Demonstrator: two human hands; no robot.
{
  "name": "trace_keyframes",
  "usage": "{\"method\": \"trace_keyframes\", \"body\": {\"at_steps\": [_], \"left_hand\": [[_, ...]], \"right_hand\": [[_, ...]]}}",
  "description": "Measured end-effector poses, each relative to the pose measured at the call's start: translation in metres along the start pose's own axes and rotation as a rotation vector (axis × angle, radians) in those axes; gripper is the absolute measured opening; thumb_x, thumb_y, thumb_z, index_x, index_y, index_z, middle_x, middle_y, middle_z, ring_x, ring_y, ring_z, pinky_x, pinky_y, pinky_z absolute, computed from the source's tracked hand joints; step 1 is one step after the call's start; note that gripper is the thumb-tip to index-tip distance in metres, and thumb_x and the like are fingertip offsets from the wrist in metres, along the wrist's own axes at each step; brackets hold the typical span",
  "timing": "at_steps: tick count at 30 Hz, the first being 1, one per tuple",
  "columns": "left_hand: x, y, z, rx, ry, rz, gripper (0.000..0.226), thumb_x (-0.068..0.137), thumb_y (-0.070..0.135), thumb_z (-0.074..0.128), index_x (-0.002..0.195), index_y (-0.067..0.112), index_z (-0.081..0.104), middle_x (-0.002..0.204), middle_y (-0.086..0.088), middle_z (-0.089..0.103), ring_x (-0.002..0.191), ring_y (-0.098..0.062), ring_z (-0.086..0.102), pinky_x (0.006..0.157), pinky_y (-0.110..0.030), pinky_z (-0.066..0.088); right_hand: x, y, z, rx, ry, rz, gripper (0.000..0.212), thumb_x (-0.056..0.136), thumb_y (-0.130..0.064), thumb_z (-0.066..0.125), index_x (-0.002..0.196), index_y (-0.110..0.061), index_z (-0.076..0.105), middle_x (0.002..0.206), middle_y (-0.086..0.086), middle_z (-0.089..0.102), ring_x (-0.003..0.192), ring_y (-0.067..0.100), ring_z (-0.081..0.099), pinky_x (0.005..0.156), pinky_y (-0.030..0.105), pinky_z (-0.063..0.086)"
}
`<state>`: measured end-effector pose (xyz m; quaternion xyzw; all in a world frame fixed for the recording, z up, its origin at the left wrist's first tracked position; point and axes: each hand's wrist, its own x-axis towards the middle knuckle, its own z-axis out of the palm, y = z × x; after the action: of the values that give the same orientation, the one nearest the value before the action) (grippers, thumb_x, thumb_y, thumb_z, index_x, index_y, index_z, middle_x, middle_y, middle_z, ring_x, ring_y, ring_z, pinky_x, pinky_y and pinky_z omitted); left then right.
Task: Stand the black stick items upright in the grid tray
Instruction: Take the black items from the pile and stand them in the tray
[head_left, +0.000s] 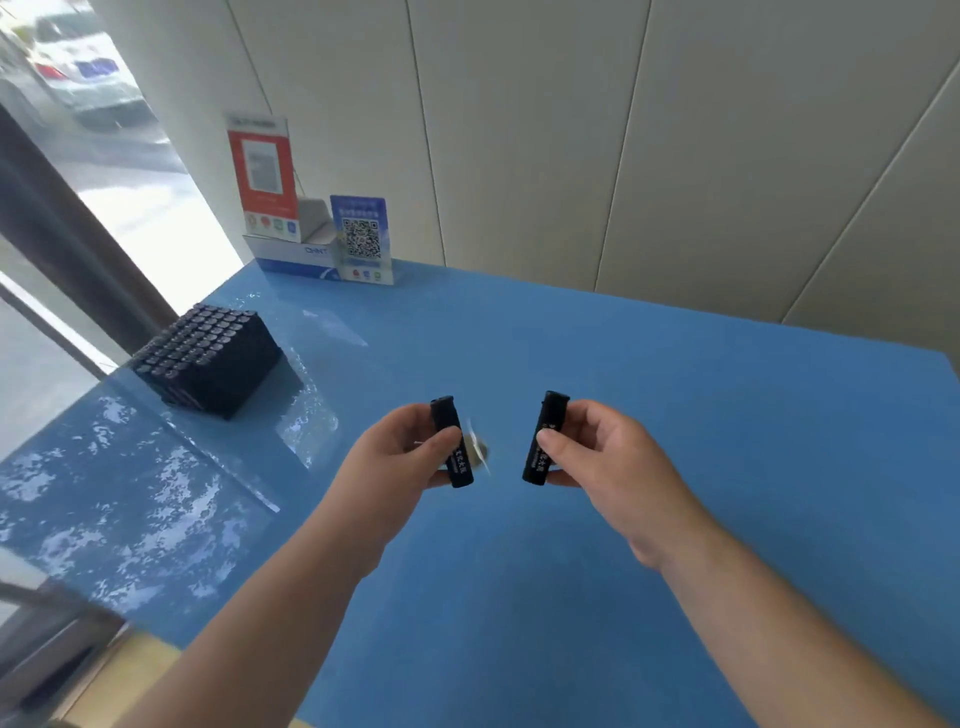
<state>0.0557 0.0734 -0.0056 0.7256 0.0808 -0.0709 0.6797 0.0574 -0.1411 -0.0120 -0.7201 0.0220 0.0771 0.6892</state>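
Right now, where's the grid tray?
In the head view the grid tray sits at the far left of the blue table, near the window edge, in front of the QR sign and well away from both hands.

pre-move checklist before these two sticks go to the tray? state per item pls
1. Left hand grips a black cylindrical stick with white print: ok.
2. Right hand pinches a second black printed stick: ok.
3. Both sticks roughly upright, tilted slightly: ok.
4. Black grid tray packed with upright sticks in view at the far left of the glossy blue table: ok.
5. Free cell in the tray: cannot tell, the top looks full and blurred.
6. Small pale object on the table between the hands, mostly hidden: cannot tell what it is.
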Motion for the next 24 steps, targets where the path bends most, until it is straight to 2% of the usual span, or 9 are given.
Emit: {"method": "trace_keyframes", "body": {"at_steps": [5, 10, 11, 13, 14, 18, 22, 24], "left_hand": [[-0.012, -0.008, -0.067, 0.002, 0.118, 0.026, 0.013, 0.094, 0.018, 0.065, 0.098, 0.029, 0.071, 0.103, 0.000, 0.073, 0.086, -0.019, 0.075, 0.089, -0.037, 0.055], [-0.030, -0.017, -0.155, -0.049, 0.185, 0.087, 0.025, 0.094, 0.009, 0.065, 0.092, 0.033, 0.072, 0.088, 0.009, 0.070, 0.086, -0.021, 0.074, 0.080, -0.037, 0.060], [-0.033, -0.019, -0.173, -0.055, 0.199, 0.089, 0.023, 0.094, 0.010, 0.065, 0.092, 0.031, 0.072, 0.087, 0.009, 0.070, 0.087, -0.022, 0.075, 0.080, -0.037, 0.060], [-0.038, -0.023, -0.208, -0.059, 0.221, 0.098, 0.020, 0.094, 0.010, 0.065, 0.091, 0.028, 0.073, 0.084, 0.009, 0.069, 0.089, -0.024, 0.074, 0.077, -0.036, 0.061], [-0.040, -0.022, -0.225, -0.061, 0.224, 0.103, 0.019, 0.094, 0.010, 0.065, 0.090, 0.027, 0.073, 0.083, 0.009, 0.068, 0.090, -0.024, 0.074, 0.075, -0.035, 0.062], [-0.039, -0.019, -0.280, -0.017, 0.188, 0.147, 0.021, 0.094, 0.012, 0.065, 0.088, 0.030, 0.073, 0.083, 0.011, 0.069, 0.086, -0.018, 0.074, 0.075, -0.032, 0.062], [-0.024, -0.017, -0.316, 0.007, 0.198, 0.152, 0.016, 0.094, 0.010, 0.066, 0.096, 0.026, 0.070, 0.086, 0.011, 0.069, 0.084, -0.019, 0.075, 0.076, -0.030, 0.061], [-0.014, -0.016, -0.324, 0.028, 0.194, 0.155, 0.018, 0.093, 0.009, 0.065, 0.100, 0.025, 0.070, 0.093, 0.007, 0.069, 0.084, -0.018, 0.075, 0.078, -0.033, 0.062]], "right_hand": [[0.004, -0.012, 0.066, -0.151, -0.079, -0.067, 0.011, 0.091, -0.017, 0.072, 0.099, -0.024, 0.069, 0.092, -0.010, 0.076, 0.085, 0.006, 0.071, 0.087, 0.032, 0.057], [0.011, -0.020, 0.147, -0.157, -0.103, -0.100, 0.003, 0.092, -0.029, 0.070, 0.094, -0.028, 0.072, 0.093, -0.008, 0.076, 0.088, 0.018, 0.072, 0.087, 0.044, 0.059], [0.011, -0.021, 0.164, -0.160, -0.106, -0.108, 0.003, 0.092, -0.031, 0.070, 0.093, -0.029, 0.073, 0.092, -0.007, 0.076, 0.088, 0.020, 0.072, 0.087, 0.044, 0.059], [0.010, -0.021, 0.198, -0.174, -0.104, -0.128, 0.002, 0.091, -0.034, 0.071, 0.092, -0.033, 0.073, 0.090, -0.008, 0.076, 0.087, 0.020, 0.072, 0.084, 0.034, 0.059], [0.009, -0.022, 0.215, -0.179, -0.100, -0.140, 0.002, 0.091, -0.034, 0.071, 0.091, -0.036, 0.072, 0.089, -0.008, 0.076, 0.086, 0.019, 0.072, 0.082, 0.031, 0.059], [0.010, -0.025, 0.270, -0.160, -0.075, -0.151, 0.002, 0.091, -0.028, 0.072, 0.093, -0.028, 0.072, 0.090, -0.005, 0.076, 0.085, 0.019, 0.071, 0.084, 0.046, 0.059], [0.017, -0.022, 0.302, -0.186, -0.045, -0.131, 0.002, 0.089, -0.027, 0.075, 0.091, -0.027, 0.073, 0.088, -0.010, 0.076, 0.084, 0.009, 0.070, 0.088, 0.045, 0.058], [0.021, -0.020, 0.309, -0.197, -0.034, -0.124, 0.005, 0.089, -0.026, 0.075, 0.089, -0.030, 0.073, 0.087, -0.010, 0.075, 0.084, 0.011, 0.070, 0.089, 0.047, 0.058]]}}
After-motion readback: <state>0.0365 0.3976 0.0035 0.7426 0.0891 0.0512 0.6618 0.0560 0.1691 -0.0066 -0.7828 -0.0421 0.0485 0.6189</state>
